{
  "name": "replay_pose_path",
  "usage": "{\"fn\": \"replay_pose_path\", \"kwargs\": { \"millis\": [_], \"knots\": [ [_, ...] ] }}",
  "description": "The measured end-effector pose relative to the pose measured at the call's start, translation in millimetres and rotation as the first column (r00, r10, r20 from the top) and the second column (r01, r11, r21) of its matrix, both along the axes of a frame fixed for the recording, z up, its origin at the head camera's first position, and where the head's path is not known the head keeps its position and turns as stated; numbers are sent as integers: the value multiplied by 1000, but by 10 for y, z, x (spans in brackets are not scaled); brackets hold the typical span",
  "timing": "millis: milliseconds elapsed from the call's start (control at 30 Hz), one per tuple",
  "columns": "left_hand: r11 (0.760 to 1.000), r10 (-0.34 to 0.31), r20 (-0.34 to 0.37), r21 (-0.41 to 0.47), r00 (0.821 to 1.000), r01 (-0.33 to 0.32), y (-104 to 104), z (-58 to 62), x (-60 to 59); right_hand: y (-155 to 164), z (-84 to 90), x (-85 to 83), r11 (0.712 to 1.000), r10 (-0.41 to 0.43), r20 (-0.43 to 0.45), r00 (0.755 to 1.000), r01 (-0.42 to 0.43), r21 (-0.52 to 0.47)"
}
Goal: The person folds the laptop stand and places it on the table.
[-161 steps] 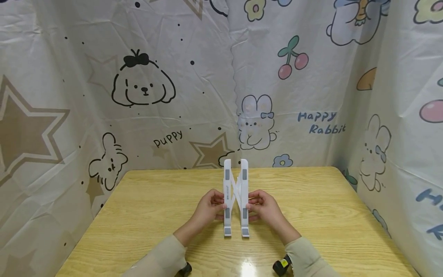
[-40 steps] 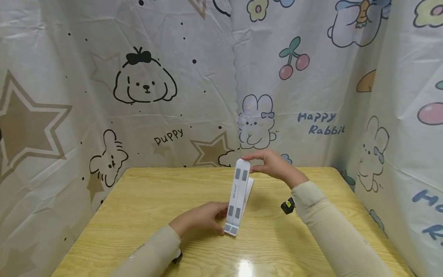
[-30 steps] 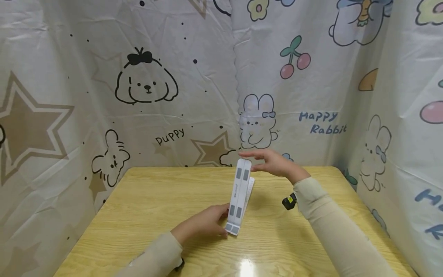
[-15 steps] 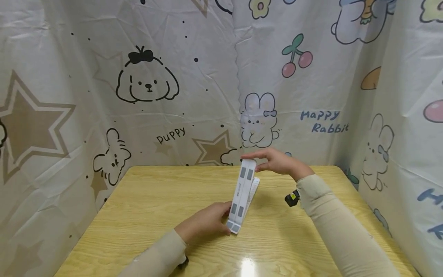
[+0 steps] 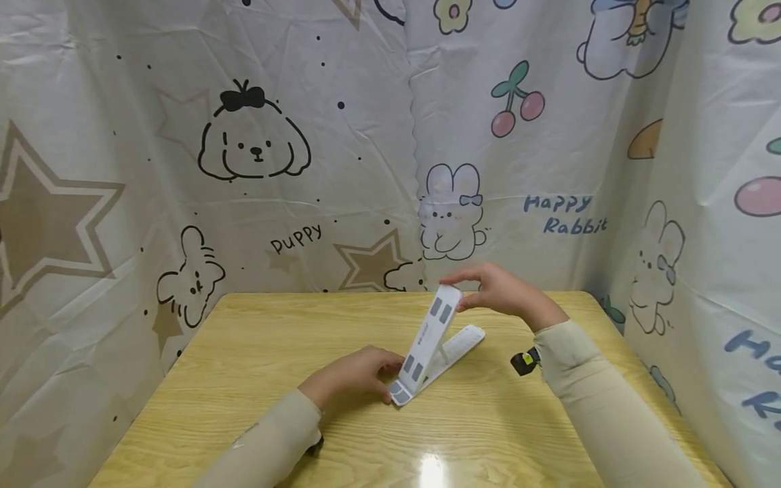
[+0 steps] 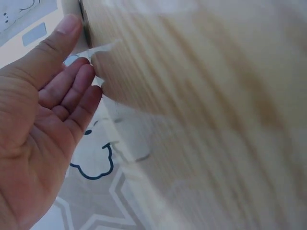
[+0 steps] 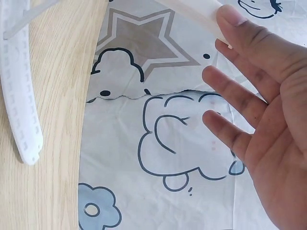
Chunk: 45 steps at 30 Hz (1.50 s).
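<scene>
A person's left hand (image 5: 350, 374) presses down the near foot of a white folding stand (image 5: 427, 347) at mid-table, fingers lightly curled vs. its base. The right hand (image 5: 497, 293) pinches the raised top end btwn thumb & fingertips, other fingers spread loosely. The stand's lower arm (image 7: 19, 103), w/ a toothed edge, lies flat on the glossy wood-grain table (image 5: 256, 359). Likely light, stiff, smooth plastic, hinged; best gripped at the bar ends. Cartoon-print sheet (image 5: 256, 149) behind.
</scene>
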State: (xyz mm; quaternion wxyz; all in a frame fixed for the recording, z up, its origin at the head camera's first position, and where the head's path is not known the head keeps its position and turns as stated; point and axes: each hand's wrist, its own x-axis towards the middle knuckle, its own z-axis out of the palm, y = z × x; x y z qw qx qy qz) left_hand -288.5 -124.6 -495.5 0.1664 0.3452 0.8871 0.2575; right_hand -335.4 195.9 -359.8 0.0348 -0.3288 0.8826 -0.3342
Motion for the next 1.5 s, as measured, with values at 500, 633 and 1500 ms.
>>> {"fn": "replay_pose_path", "kwargs": {
  "millis": [500,633,1500],
  "knots": [
    [998,50,-44,39,998,-48,234,-55,219,123,-66,28,999,-2,2,1000,2,-38],
    [992,114,9,51,993,-114,230,-70,217,164,-69,33,997,-61,37,997,62,-37],
    [989,143,2,-30,990,-143,84,-8,-270,-22,46,218,959,-279,-13,960,280,51]
  ]
}}
